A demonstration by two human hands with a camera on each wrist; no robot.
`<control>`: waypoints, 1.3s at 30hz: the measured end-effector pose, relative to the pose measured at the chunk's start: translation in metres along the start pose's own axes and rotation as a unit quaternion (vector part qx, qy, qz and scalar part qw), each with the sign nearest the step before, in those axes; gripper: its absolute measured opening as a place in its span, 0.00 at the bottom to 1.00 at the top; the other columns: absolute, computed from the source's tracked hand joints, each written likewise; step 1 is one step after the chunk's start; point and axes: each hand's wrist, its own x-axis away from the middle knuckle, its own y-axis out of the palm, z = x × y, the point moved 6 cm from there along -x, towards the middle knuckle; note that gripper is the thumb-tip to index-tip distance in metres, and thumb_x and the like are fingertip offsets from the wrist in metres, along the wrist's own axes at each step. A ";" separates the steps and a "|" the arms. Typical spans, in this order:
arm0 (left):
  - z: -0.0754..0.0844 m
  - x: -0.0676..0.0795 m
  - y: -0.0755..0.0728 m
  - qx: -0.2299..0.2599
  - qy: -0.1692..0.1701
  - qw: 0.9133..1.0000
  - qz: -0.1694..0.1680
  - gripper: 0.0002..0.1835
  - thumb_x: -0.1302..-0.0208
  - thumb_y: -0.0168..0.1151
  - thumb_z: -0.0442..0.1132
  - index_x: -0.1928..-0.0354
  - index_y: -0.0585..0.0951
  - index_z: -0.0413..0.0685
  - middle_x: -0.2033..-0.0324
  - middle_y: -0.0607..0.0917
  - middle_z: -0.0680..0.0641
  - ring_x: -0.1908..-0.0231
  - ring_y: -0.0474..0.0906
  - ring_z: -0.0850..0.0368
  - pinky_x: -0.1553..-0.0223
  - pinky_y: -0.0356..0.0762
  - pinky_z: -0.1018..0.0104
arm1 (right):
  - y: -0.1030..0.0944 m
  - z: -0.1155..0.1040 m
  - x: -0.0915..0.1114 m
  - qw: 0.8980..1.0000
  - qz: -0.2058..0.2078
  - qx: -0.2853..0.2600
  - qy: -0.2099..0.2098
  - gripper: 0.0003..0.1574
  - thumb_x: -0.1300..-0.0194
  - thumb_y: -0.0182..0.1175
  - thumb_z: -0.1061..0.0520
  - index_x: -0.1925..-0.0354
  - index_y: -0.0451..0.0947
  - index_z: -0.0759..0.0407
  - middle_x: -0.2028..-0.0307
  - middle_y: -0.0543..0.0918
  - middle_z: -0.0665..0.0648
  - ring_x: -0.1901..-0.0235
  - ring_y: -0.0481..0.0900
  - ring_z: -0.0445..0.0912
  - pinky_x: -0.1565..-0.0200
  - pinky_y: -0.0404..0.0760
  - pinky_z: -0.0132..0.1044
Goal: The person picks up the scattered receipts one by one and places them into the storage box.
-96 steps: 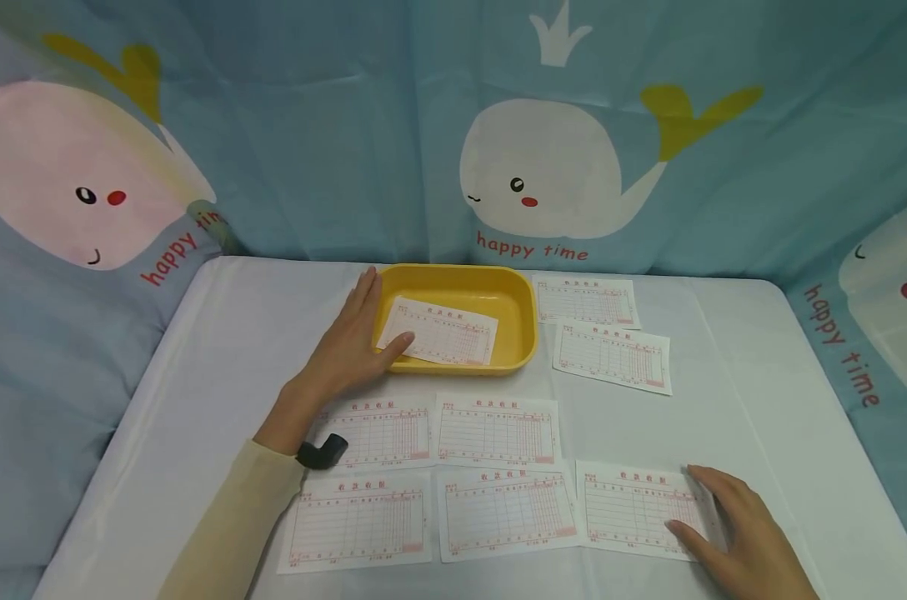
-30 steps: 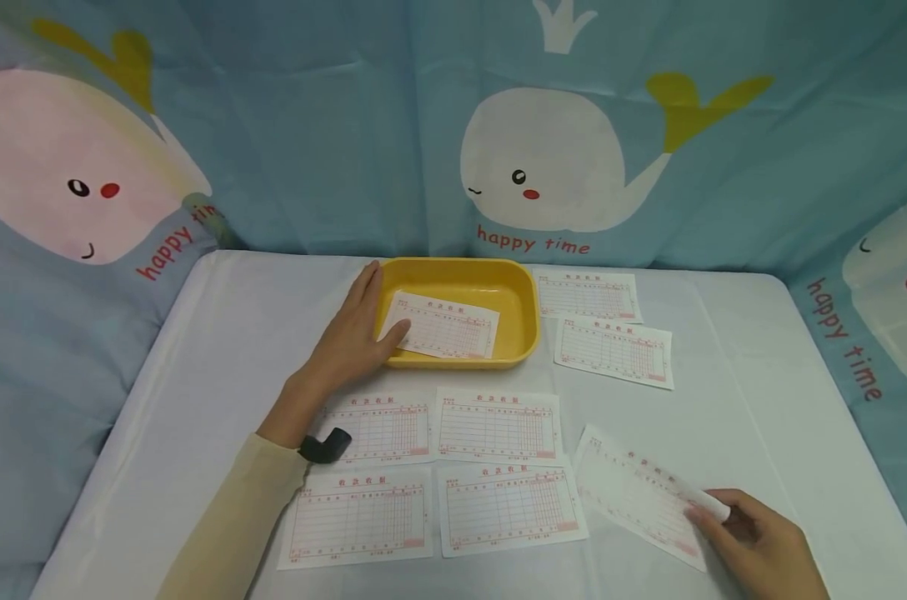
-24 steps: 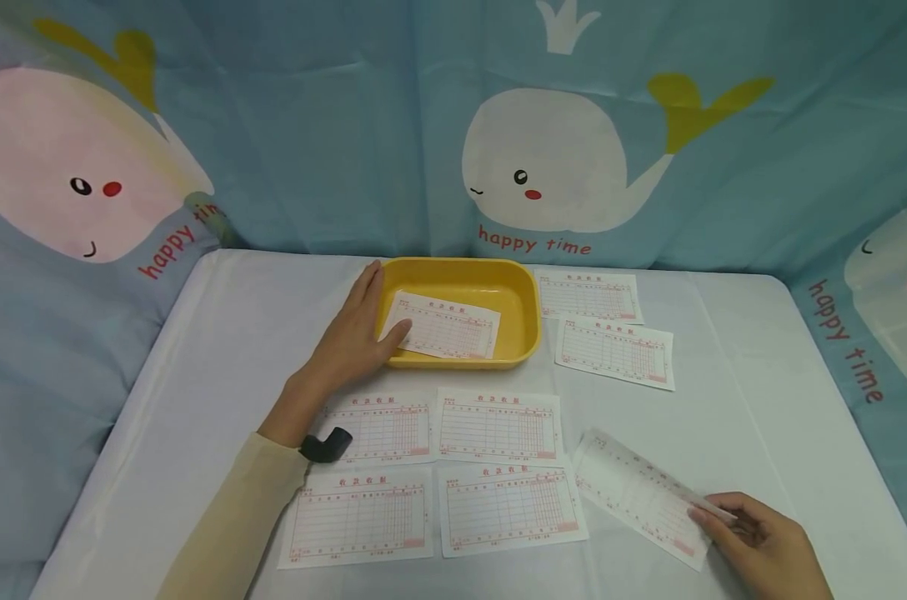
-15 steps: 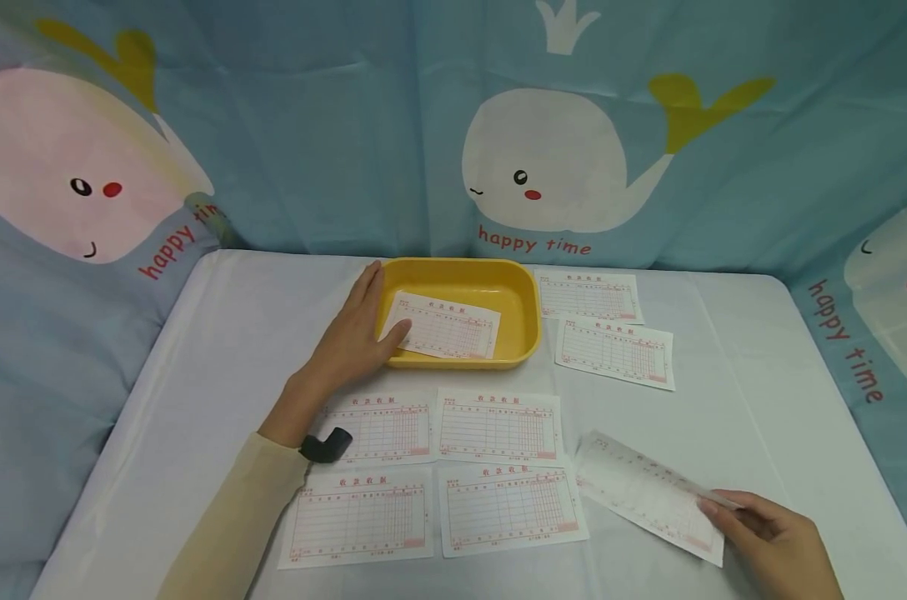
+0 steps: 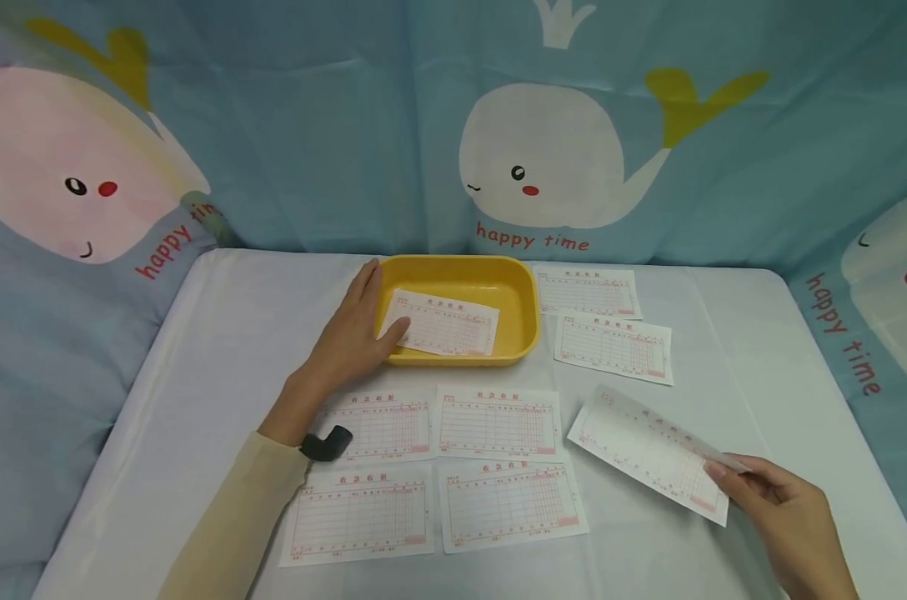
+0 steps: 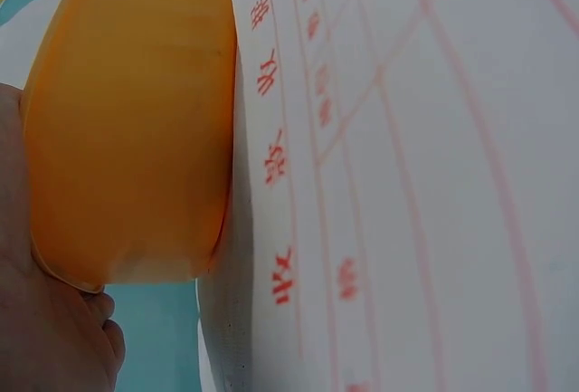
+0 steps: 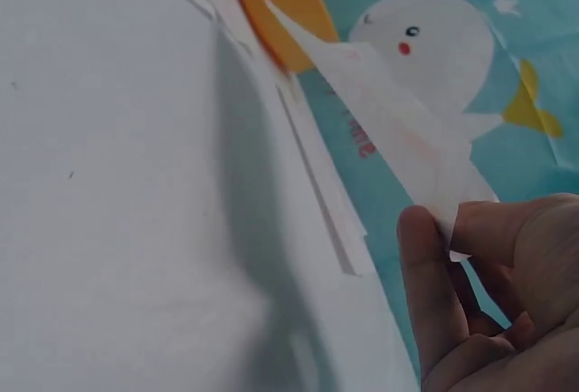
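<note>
My right hand (image 5: pixel 787 508) pinches a white receipt slip (image 5: pixel 652 454) with red print by its right end, between thumb and fingers. The slip hangs tilted and slightly bowed above the table; in the right wrist view the receipt slip (image 7: pixel 398 129) rises clear of the cloth. My left hand (image 5: pixel 348 337) lies along the left side of a yellow plastic tray (image 5: pixel 517 360), its fingers extended at the rim and its thumb over the front left corner. Inside the tray lies another receipt slip (image 5: pixel 446 323). The left wrist view shows the tray wall (image 6: pixel 131 120) close beside that hand.
Two slips lie right of the tray: a rear slip (image 5: pixel 588 292) and a front slip (image 5: pixel 611 348). Several more, such as a near slip (image 5: pixel 359 517), are laid in two rows in front of it. A blue whale-print curtain (image 5: pixel 311 150) closes off the table's back and sides.
My right hand has picked up the receipt slip from the near right of the table, raised it and moved it slightly away from me. My left hand has stayed at the tray.
</note>
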 end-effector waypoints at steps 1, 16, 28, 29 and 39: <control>0.000 0.000 0.000 0.000 0.000 1.000 0.000 0.51 0.30 0.51 0.63 0.18 0.37 0.50 0.18 0.39 0.51 0.19 0.45 0.49 0.22 0.55 0.46 | 0.000 -0.004 -0.001 1.000 0.004 -0.008 -0.006 0.23 0.36 0.70 0.47 0.49 0.84 0.58 0.67 0.85 0.35 0.66 0.81 0.32 0.64 0.82 0.22; -0.003 0.002 -0.001 -0.012 0.000 1.000 -0.001 0.50 0.29 0.51 0.62 0.18 0.38 0.49 0.18 0.39 0.50 0.19 0.46 0.48 0.22 0.55 0.46 | 0.026 -0.050 -0.014 0.979 -0.016 -0.181 -0.090 0.12 0.39 0.71 0.61 0.55 0.84 0.59 0.63 0.87 0.42 0.67 0.85 0.34 0.63 0.84 0.24; -0.002 0.000 -0.002 -0.013 -0.002 1.000 0.001 0.51 0.30 0.51 0.63 0.19 0.37 0.50 0.18 0.39 0.50 0.19 0.45 0.48 0.22 0.55 0.46 | 0.041 -0.092 -0.022 0.972 -0.009 -0.182 -0.147 0.12 0.40 0.71 0.63 0.56 0.84 0.60 0.64 0.87 0.45 0.68 0.85 0.35 0.64 0.85 0.23; -0.002 0.000 -0.002 -0.012 -0.001 1.000 0.001 0.51 0.30 0.51 0.63 0.19 0.37 0.50 0.18 0.39 0.50 0.19 0.45 0.48 0.22 0.55 0.46 | 0.043 -0.097 -0.023 0.972 -0.011 -0.179 -0.153 0.12 0.40 0.71 0.63 0.56 0.84 0.60 0.63 0.86 0.45 0.68 0.85 0.35 0.64 0.85 0.23; -0.003 -0.001 0.001 0.000 -0.001 1.000 0.001 0.50 0.29 0.51 0.63 0.18 0.38 0.50 0.18 0.40 0.49 0.19 0.47 0.47 0.23 0.56 0.45 | 0.058 -0.133 -0.032 0.969 -0.026 -0.143 -0.198 0.16 0.40 0.72 0.61 0.53 0.83 0.63 0.59 0.85 0.45 0.67 0.83 0.36 0.64 0.83 0.23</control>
